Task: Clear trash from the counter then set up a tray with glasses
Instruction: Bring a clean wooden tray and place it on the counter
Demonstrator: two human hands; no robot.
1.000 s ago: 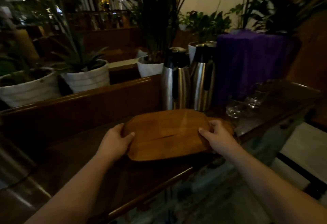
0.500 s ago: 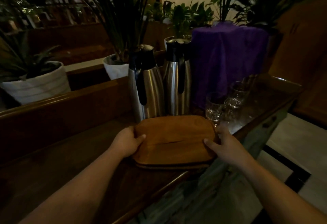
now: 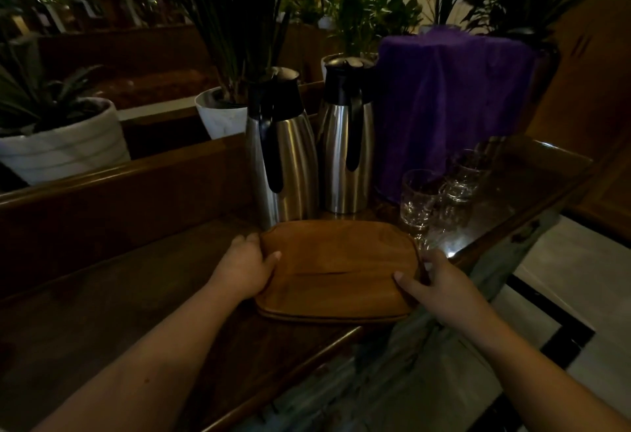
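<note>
A brown wooden tray [image 3: 336,269] lies flat on the dark wooden counter [image 3: 119,295], close to its front edge. My left hand [image 3: 247,267] grips the tray's left rim, thumb over the top. My right hand [image 3: 433,283] holds the right rim, thumb resting on the tray. Several clear stemmed glasses stand just right of the tray: the nearest glass [image 3: 418,197] almost touches its far right corner, and another glass [image 3: 466,174] stands behind it.
Two steel thermos jugs [image 3: 283,148] [image 3: 348,138] with black handles stand right behind the tray. A purple cloth [image 3: 450,100] covers something at the back right. White plant pots [image 3: 61,145] sit beyond the counter's raised back rail. A tiled floor lies to the right.
Both hands have carried the tray to the right along the counter, toward the jugs and glasses. It now rests near the glasses.
</note>
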